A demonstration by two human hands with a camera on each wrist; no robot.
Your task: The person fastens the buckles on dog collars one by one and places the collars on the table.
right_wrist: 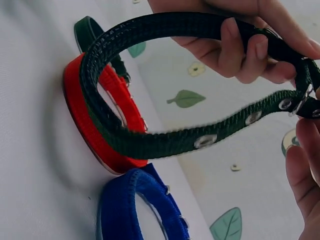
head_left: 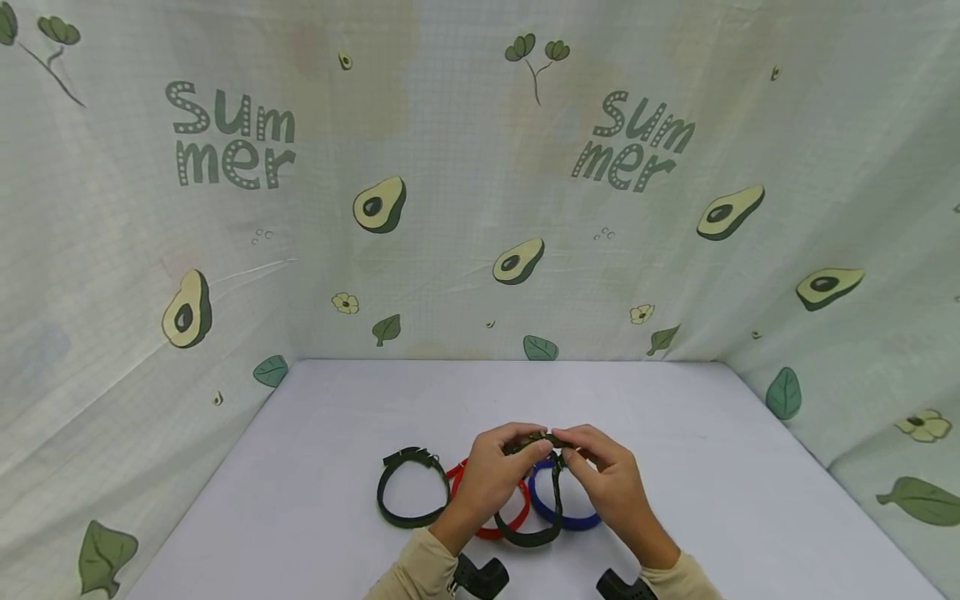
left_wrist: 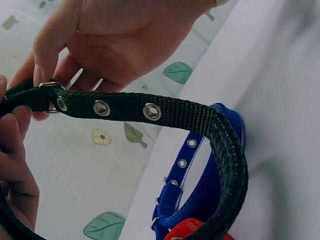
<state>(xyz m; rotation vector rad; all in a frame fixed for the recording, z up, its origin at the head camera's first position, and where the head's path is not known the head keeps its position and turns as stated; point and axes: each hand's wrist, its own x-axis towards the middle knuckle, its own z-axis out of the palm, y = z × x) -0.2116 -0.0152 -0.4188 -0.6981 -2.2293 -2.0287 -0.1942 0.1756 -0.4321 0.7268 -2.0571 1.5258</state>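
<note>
Dark green collar (head_left: 534,500) pinched between left hand (head_left: 491,475) and right hand (head_left: 611,479).

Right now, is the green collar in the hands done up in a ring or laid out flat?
Done up in a ring. The dark green collar curves round to its metal buckle, where the left hand and right hand pinch it.

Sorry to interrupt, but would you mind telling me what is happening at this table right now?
A person holds a dark green collar up off the white table with both hands. The left hand and right hand pinch it at the metal buckle. A red collar, a blue collar and a second dark green collar lie on the table beneath and beside it.
</note>
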